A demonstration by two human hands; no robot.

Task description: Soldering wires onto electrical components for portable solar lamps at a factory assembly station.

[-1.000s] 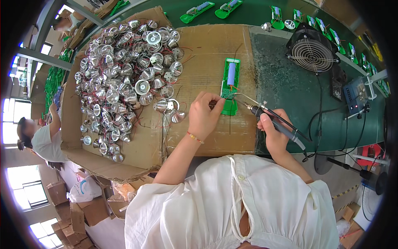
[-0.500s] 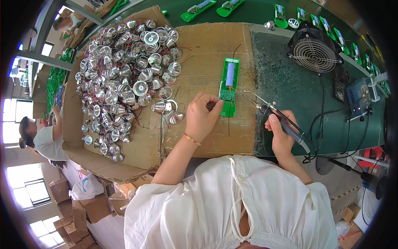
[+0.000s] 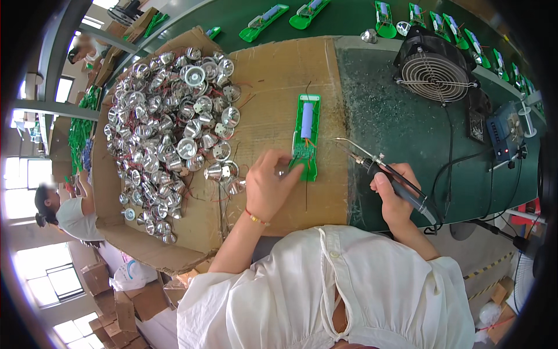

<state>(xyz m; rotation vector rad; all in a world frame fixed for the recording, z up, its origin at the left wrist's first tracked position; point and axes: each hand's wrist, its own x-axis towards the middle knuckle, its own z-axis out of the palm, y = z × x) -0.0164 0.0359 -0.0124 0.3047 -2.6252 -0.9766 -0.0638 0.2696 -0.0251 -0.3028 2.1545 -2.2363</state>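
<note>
A green plastic housing [image 3: 308, 170] lies upright in the picture on the cardboard, with a purple cylindrical battery [image 3: 307, 120], a small circuit board [image 3: 304, 151] and thin wires in it. My left hand [image 3: 268, 185] is at its lower left, fingers curled and thumb towards the board; something small and shiny shows between them, too hidden to name. My right hand [image 3: 394, 195] grips a soldering iron [image 3: 401, 189] with a thin metal feed tube [image 3: 357, 145]. Both tips point left, apart from the housing.
At left, a cardboard box [image 3: 133, 250] holds many silvery reflector cups [image 3: 187, 148] with wires. A fan [image 3: 436, 75] and a blue soldering station [image 3: 505, 135] stand at right. More green housings [image 3: 385, 20] line the back. Another person [image 3: 72, 209] works at far left.
My left hand has shifted slightly left and down, its fingers looser. The iron's tip has drawn away from the board. The housing appears lower and further left as the view shifts.
</note>
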